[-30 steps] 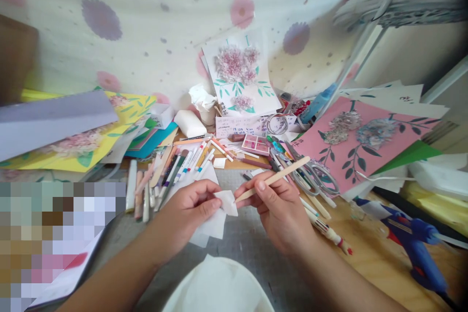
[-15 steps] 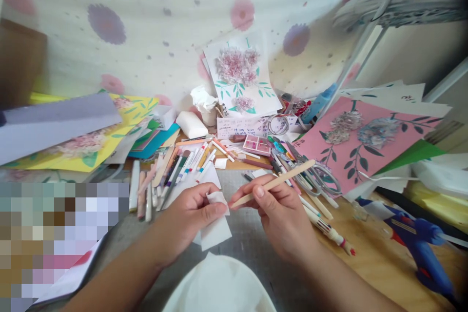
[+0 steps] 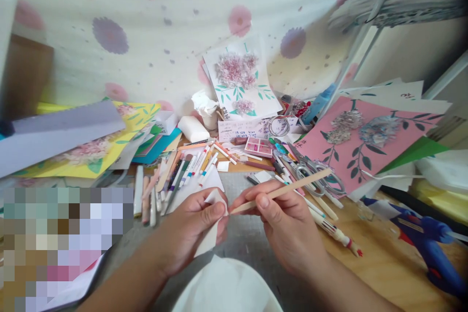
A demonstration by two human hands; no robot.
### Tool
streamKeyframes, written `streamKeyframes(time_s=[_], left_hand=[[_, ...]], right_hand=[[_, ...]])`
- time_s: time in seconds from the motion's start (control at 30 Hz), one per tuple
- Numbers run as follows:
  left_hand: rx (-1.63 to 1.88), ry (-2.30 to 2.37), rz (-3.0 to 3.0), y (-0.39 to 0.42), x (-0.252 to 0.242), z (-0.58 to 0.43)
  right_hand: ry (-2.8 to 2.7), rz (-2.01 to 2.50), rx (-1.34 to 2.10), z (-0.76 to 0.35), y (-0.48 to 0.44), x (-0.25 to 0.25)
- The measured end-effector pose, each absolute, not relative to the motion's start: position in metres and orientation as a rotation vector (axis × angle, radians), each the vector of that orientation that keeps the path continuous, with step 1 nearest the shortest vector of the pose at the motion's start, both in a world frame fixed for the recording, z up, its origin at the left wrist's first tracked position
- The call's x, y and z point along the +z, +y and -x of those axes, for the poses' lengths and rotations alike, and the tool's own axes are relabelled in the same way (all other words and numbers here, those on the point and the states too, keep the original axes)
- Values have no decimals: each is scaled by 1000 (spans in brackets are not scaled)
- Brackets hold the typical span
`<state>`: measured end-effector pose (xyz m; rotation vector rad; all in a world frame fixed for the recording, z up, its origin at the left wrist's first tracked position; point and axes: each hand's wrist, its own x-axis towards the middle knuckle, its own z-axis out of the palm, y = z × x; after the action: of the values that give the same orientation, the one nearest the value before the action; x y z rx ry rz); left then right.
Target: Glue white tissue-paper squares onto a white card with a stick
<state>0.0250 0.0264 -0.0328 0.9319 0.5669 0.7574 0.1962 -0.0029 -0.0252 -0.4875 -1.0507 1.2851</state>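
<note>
My left hand (image 3: 190, 231) is closed, pinching a small piece of white paper (image 3: 210, 239) between thumb and fingers. My right hand (image 3: 285, 222) grips a thin wooden stick (image 3: 288, 189) like a pen. The stick's tip touches the paper's upper corner right at my left thumb. Both hands hover over a grey cutting mat (image 3: 248, 234), just above a white rounded object (image 3: 226, 287) at the bottom edge.
Several markers and pens (image 3: 175, 175) lie in a row behind my left hand. Scissors (image 3: 314, 175) and a pink flower card (image 3: 361, 141) are on the right, a blue glue gun (image 3: 420, 239) at far right. A white flower card (image 3: 239, 78) leans on the curtain.
The white paper has been gathered tighter into my left hand, with less of it showing. The stick's tip has moved left onto the paper's corner. Both hands sit slightly lower in view.
</note>
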Motion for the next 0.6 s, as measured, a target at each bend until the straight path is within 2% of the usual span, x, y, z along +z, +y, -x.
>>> streamKeyframes(time_s=[0.33, 0.6], left_hand=[[788, 600, -989, 27, -36, -24], [806, 576, -999, 27, -29, -30]], right_hand=[[-1124, 544, 1149, -195, -3, -28], [-1313, 630, 916, -196, -10, -20]])
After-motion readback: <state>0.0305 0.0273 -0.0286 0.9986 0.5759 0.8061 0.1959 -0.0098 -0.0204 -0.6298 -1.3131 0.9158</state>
